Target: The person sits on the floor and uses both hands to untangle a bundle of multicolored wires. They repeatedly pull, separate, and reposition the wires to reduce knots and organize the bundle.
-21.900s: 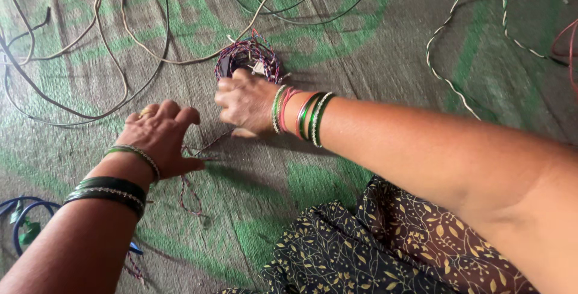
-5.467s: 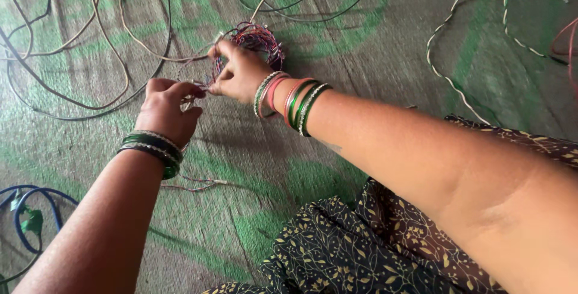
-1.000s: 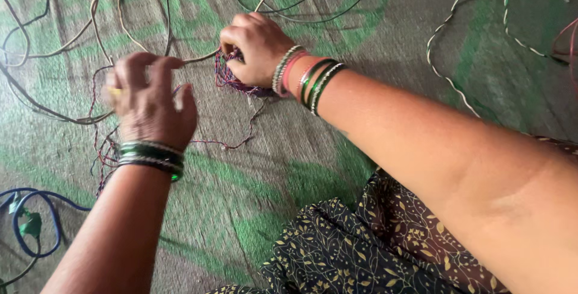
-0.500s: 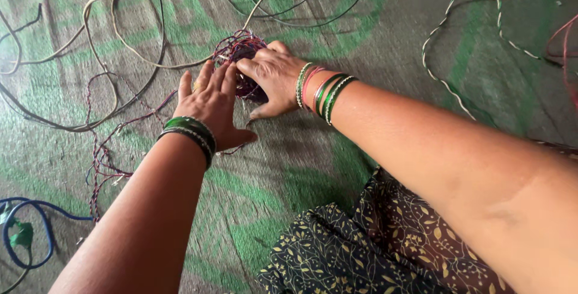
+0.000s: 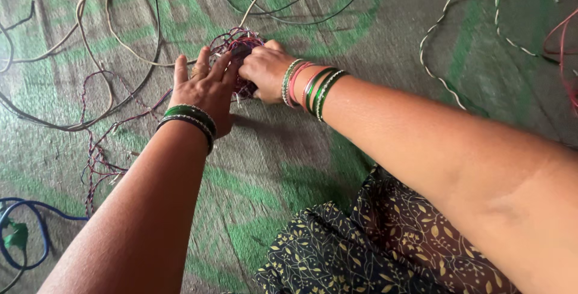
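**Both hands closed in on the wire bundle**

Both my hands had come together on the small bundle of twisted coloured wire (image 5: pixel 239 44) lying on the green-patterned mat (image 5: pixel 289 167), a little left of centre and toward the far side. My left hand (image 5: pixel 208 89) lay spread, fingers apart and reaching forward, the fingertips touching the near-left edge of the bundle; it gripped nothing that I could see. My right hand (image 5: pixel 265 71) had curled over the bundle's near-right side, fingers bent around the wires, though I could not tell how firmly it held them.

Half a second before, my right hand had lain flatter, with its thumb out on the mat; by this moment it had drawn in and closed around the coil. A second before, my left hand had been up in the air and blurred, well away to the left; it had since dropped down beside the right. I judged from this that I had stopped feeding wire and was steadying the coil with both hands.

A loose tail of the same twisted wire (image 5: pixel 99 149) trailed off to the near left across the mat. Beyond the bundle lay a beige cable (image 5: pixel 114 35), and a green-and-white twisted wire (image 5: pixel 445 20) looped at the far right. A blue cable (image 5: pixel 24 234) curled at the near left edge
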